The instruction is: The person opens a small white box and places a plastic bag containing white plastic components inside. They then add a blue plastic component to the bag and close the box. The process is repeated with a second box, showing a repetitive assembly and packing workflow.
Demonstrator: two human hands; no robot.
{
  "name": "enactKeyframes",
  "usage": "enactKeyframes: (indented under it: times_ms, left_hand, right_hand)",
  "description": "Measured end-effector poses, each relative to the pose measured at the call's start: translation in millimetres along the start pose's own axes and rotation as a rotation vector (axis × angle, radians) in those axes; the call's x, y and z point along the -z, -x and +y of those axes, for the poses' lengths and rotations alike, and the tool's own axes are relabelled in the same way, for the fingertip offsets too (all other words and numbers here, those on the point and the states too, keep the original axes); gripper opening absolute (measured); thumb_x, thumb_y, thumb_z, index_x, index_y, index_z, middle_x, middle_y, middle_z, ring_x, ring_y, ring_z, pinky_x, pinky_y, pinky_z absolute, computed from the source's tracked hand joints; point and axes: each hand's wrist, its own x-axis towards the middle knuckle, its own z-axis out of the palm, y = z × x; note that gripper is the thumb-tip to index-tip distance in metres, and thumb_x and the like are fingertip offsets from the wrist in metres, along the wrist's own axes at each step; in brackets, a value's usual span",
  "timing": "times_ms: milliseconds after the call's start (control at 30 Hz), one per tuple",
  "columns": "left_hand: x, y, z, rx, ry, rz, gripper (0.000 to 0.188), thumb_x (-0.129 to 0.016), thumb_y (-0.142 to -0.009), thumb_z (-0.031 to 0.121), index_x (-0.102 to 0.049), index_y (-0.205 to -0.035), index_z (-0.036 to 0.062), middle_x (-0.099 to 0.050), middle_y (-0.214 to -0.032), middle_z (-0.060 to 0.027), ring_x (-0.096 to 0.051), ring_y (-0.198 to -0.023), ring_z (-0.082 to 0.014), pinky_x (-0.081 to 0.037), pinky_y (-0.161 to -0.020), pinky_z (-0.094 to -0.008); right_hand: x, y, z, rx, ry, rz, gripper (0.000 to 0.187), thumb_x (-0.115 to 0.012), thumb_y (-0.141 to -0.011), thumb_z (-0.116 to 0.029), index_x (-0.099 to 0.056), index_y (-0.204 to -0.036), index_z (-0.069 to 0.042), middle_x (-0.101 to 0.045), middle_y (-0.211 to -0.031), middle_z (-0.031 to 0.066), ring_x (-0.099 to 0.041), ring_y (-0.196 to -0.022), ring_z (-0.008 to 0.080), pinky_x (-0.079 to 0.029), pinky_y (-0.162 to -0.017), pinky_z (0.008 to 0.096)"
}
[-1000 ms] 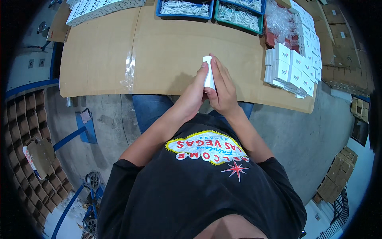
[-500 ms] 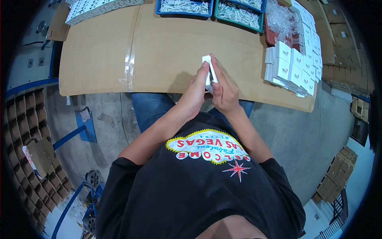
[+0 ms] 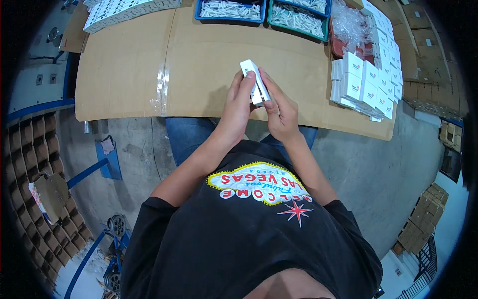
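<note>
A small white box (image 3: 257, 85) is held between my two hands above the near edge of the cardboard-covered table (image 3: 199, 65). My left hand (image 3: 238, 102) grips its left side, the thumb lying along the top face. On the box's right side, my right hand (image 3: 283, 112) is closed with the thumb at the near end and the fingers along the side. A dark narrow gap runs along the box near its right edge. Whatever is inside cannot be made out.
White boxes (image 3: 369, 87) stand stacked at the table's right. At the far edge are a blue tray (image 3: 230, 20) and a green tray (image 3: 298, 35) of small white pieces, with clear plastic bags (image 3: 348, 25) in a red tray. A white perforated carton (image 3: 127, 15) lies far left.
The box has turned in my hands, its far end swinging left and its top face now showing more. My left hand has shifted slightly left with it.
</note>
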Motion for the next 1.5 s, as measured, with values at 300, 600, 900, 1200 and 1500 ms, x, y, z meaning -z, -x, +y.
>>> enactKeyframes:
  times_ms: [300, 600, 900, 1200, 1500]
  left_hand:
    - [0.7, 0.9, -5.6, -0.08, -0.039, -0.045, 0.043, -0.048, -0.106, 0.04, -0.049, -0.137, 0.0093, -0.059, -0.116, -0.0033, -0.059, -0.106, -0.0119, -0.05, -0.094, -0.034]
    - [25.0, -2.4, -7.8, -0.763, -0.739, -0.234, 0.091, -0.08, -0.079, 0.013, -0.029, -0.153, 0.0057, -0.04, -0.152, -0.0174, -0.041, -0.142, -0.0309, -0.032, -0.119, -0.0432]
    - [27.2, 4.7, -6.0, 0.166, 0.05, -0.216, 0.062, -0.046, -0.102, 0.059, -0.043, -0.141, 0.0101, -0.057, -0.131, -0.0082, -0.057, -0.118, -0.0207, -0.049, -0.097, -0.0349]
    - [4.1, 10.0, -13.0, 0.182, -0.023, 0.014, 0.059, -0.04, -0.104, 0.062, -0.051, -0.138, 0.0155, -0.062, -0.113, -0.0015, -0.06, -0.102, -0.0126, -0.05, -0.089, -0.033]
    - [1.4, 7.7, -22.5, 0.08, -0.069, 0.056, 0.054, -0.038, -0.106, 0.058, -0.056, -0.127, 0.0107, -0.062, -0.108, -0.0025, -0.06, -0.099, -0.0133, -0.047, -0.09, -0.0323]
  right_hand:
    - [2.5, 0.6, 6.1, 0.01, -0.052, 0.008, 0.049, -0.046, -0.108, -0.031, -0.053, -0.142, 0.003, -0.055, -0.144, 0.0253, -0.054, -0.135, 0.0364, -0.046, -0.108, 0.0397]
    - [23.0, -17.5, -24.5, -0.582, -0.536, -0.02, 0.045, -0.059, -0.103, -0.029, -0.057, -0.138, 0.0, -0.061, -0.135, 0.0139, -0.058, -0.126, 0.0221, -0.042, -0.109, 0.0363]
    - [26.6, -18.5, -18.9, -0.068, -0.025, -0.147, 0.063, -0.072, -0.085, -0.011, -0.051, -0.143, 0.001, -0.054, -0.145, 0.0185, -0.056, -0.131, 0.0295, -0.045, -0.108, 0.039]
    - [8.6, 0.0, -10.2, 0.065, 0.261, -0.138, 0.062, -0.066, -0.09, -0.015, -0.047, -0.147, 0.002, -0.051, -0.147, 0.0255, -0.058, -0.127, 0.0423, -0.051, -0.102, 0.0412]
    - [3.3, 8.2, 2.0, 0.187, 0.271, -0.087, 0.048, -0.052, -0.102, -0.013, -0.046, -0.144, 0.01, -0.054, -0.14, 0.0324, -0.062, -0.123, 0.0429, -0.053, -0.099, 0.0425]
